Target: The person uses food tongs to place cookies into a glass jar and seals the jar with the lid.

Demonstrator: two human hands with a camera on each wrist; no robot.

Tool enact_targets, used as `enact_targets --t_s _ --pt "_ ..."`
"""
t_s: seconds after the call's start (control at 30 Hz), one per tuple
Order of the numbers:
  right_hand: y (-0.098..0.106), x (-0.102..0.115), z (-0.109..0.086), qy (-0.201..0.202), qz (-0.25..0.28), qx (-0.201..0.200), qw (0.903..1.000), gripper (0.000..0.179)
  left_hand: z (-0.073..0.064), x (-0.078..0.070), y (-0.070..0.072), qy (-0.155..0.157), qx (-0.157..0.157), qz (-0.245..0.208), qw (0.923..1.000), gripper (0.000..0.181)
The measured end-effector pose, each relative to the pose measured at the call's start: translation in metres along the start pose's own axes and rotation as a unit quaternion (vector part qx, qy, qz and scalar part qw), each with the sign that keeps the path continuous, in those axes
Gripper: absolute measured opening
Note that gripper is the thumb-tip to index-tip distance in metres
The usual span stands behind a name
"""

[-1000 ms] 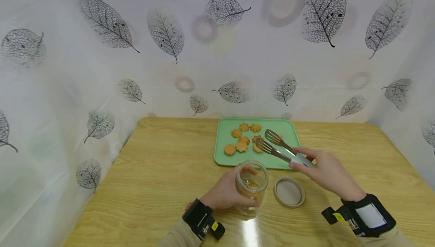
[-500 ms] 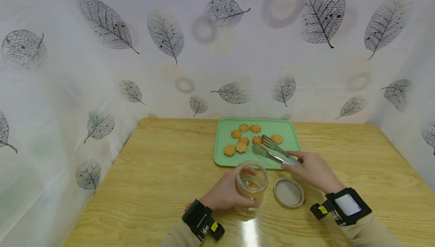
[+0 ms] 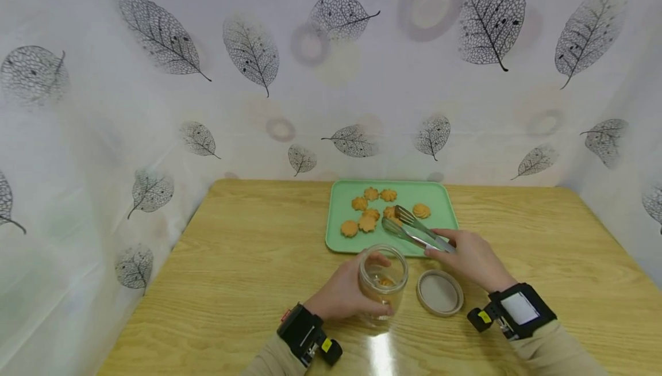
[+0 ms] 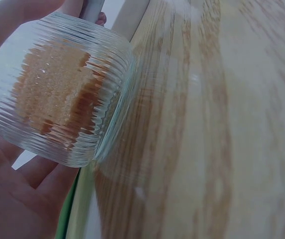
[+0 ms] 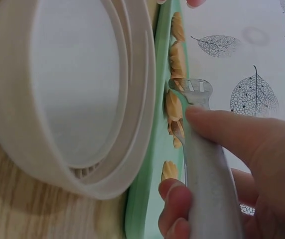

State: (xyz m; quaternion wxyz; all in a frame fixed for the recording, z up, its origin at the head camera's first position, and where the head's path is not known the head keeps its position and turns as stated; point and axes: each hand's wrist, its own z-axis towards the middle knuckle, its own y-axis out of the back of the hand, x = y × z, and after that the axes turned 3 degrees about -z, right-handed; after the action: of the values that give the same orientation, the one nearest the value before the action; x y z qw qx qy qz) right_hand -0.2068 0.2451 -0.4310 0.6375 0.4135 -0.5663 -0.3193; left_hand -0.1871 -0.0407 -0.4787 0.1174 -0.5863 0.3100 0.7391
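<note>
My left hand (image 3: 338, 292) grips a clear glass jar (image 3: 384, 298) with its mouth upward. Through the ribbed jar base in the left wrist view, a golden cookie (image 4: 53, 89) shows inside. My right hand (image 3: 473, 258) holds metal tongs (image 3: 414, 237) by their grey handles, thumb on one side and fingers on the other. Over the light green tray (image 3: 439, 192), the slotted tong tips stand apart on either side of a cookie (image 3: 396, 222), which they partly hide. Several other flower-shaped cookies (image 3: 367, 224) lie to the left and behind, and a round swirled one (image 3: 421, 210) to the right.
A round beige lid (image 3: 439, 292) lies on the wooden table (image 3: 258, 261), inner side up, between the jar and my right forearm. Behind the table's far edge hangs a pale curtain (image 3: 351, 88) printed with leaves.
My right hand has moved left and toward the tray, bringing the tong tips down around a cookie. The tips have drawn a little closer together. The left hand and jar stay put.
</note>
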Motion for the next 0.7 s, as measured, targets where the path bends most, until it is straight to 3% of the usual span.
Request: enact_targets --t_s 0.7 --pt "-0.0081 -0.0032 -0.0064 0.018 -0.024 -0.023 0.9993 0.06 -0.0008 -0.0077 0.0005 0.013 0.001 0.009 0.9999 0.081"
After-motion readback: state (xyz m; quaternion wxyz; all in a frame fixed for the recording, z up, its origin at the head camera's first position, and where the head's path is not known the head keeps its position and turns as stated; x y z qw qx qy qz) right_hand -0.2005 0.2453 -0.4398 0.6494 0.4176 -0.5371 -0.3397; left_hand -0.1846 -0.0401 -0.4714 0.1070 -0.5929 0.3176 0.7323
